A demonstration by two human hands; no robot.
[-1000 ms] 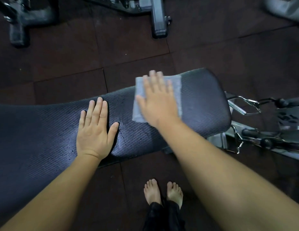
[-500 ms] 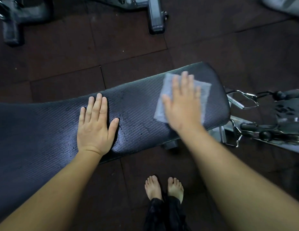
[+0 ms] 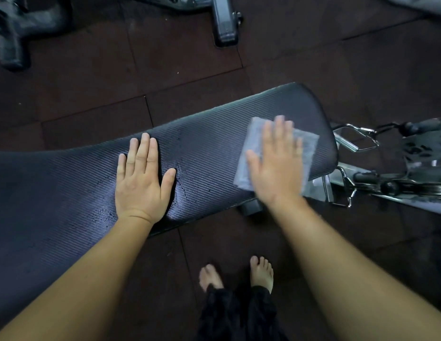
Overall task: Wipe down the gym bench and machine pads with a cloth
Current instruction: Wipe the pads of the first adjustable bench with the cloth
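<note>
My flat right hand (image 3: 276, 168) presses cloth (image 3: 309, 148) at the worktop (image 3: 214, 153) end, flat left hand (image 3: 140, 180) braces; I judge machine pads remain

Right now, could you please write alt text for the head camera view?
A right hand presses a pale grey cloth flat on the end of a dark ribbed bench pad, while the left hand rests flat on its middle.

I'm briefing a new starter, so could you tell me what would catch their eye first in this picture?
The right hand, blurred, presses a pale cloth flat on the bench near its right end. The left hand rests flat mid-bench, and bare feet stand on the dark floor below.
</note>
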